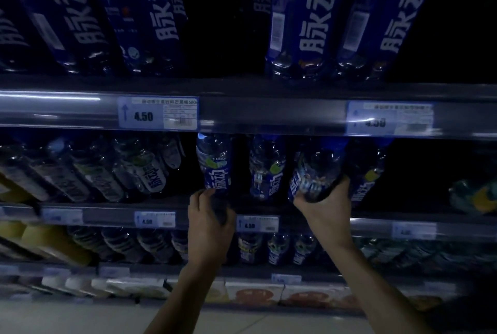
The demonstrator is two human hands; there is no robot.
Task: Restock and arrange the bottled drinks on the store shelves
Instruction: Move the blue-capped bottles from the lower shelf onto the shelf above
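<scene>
"脉动" on blue bottle labels [320,11], "4.50" on shelf price tag [158,113]

Two bare forearms and hands, seen from my head camera in dim light.

My left hand [208,222] and right hand [324,214] are both uncovered: no gloves, rings, watch or wristband that I can make out. Both forearms are bare along the whole length in view, down to the bottom edge of the picture, so no sleeve or cuff shows. The arms look slim, narrowing at the wrists. On the left hand the fingers [204,194] appear short-nailed, though the poor light and blur leave the nails unclear. Only hands and forearms show; the rest of my body is out of view.
</scene>
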